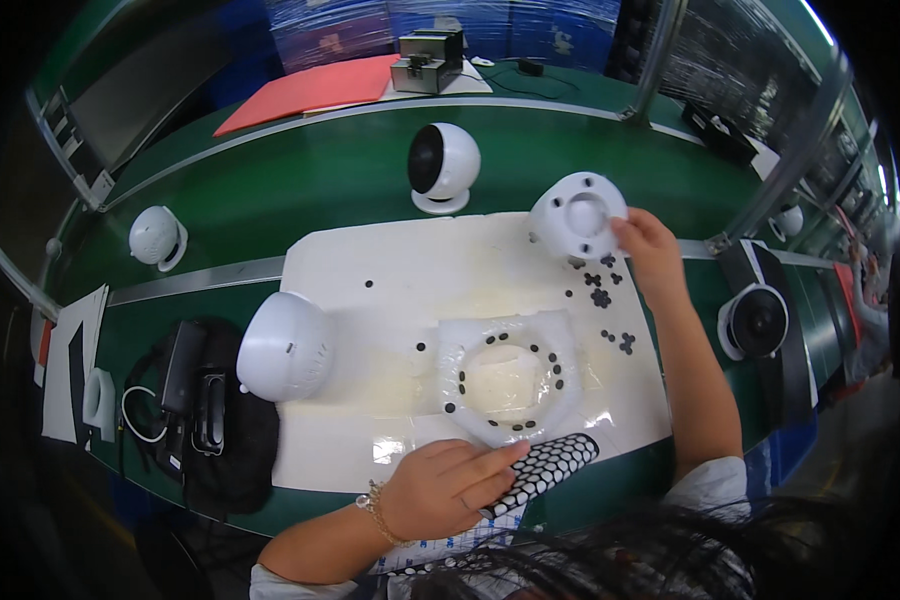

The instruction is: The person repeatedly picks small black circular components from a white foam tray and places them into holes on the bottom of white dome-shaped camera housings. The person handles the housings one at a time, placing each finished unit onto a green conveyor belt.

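My right hand (652,252), raised over the far right of the cream mat, grips the edge of a white rounded plastic base (566,230). Its round recess and several dark spots face up. Near the front edge, my left hand (440,488) has its fingers closed on a curled black sheet with rows of white dots (550,470); its thumb is hidden. Just beyond those fingertips lies a translucent white foam ring (452,350) with small black discs on it. Small dark clover-shaped pieces (600,298) are scattered under the base and nearer me.
A white rounded housing (288,348) stands on the mat's left (370,250). Beyond it are white ball-shaped devices (458,160), one with a black front; another (760,322) is at right. Black adapters and cables (182,368) lie left. A metal rail (200,283) crosses the green bench.
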A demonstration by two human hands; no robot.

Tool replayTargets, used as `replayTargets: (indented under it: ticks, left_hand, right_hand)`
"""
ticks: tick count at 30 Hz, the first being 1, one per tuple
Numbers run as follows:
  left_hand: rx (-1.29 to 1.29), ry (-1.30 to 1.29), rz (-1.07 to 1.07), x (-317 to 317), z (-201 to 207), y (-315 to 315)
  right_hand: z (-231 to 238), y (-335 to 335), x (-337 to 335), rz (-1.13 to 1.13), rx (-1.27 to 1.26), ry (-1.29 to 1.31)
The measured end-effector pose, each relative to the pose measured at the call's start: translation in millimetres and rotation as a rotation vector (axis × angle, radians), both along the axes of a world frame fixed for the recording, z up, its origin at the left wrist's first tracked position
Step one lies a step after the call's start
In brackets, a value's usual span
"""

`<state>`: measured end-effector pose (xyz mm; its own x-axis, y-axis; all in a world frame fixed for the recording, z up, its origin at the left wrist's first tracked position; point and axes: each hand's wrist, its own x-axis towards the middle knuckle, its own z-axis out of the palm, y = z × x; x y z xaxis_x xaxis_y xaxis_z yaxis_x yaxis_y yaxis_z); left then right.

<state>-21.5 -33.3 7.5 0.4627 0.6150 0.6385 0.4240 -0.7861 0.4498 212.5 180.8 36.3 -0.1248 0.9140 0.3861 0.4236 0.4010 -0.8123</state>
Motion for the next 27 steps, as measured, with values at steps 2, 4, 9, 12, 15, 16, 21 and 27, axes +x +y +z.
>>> replayTargets:
  ticks: [2,4,9,12,15,16,21,27]
  left_hand:
    - [0.02,-0.029,-0.012,0,0,0]
    - [0.01,-0.015,-0.034,-2,0,1]
    - [0.017,-0.012,-0.014,-5,-8,-2]
    - [0.022,-0.01,-0.001,-8,-12,-4]
    - [-0.024,-0.013,-0.026,-11,-19,-6]
    - [-0.055,-0.019,-0.036,-12,-19,-7]
    - [-0.082,-0.012,-0.064,-14,-10,-9]
    - [-0.055,0.029,-0.039,-10,-3,-11]
  right_hand:
    - [-24,40,5,-0.155,0.387,-0.635]
    - [-58,85,31,-0.172,0.654,-1.165]
    - [-52,90,-32,-0.143,0.212,-1.344]
    - [-73,91,-84,0.231,0.586,-0.865]
    - [-91,88,-129,0.169,0.625,-0.767]
    - [-85,89,-132,0.167,0.551,-0.76]
    - [-30,94,-116,0.185,0.456,-0.663]
    - [25,-13,-81,0.197,-0.124,0.04]
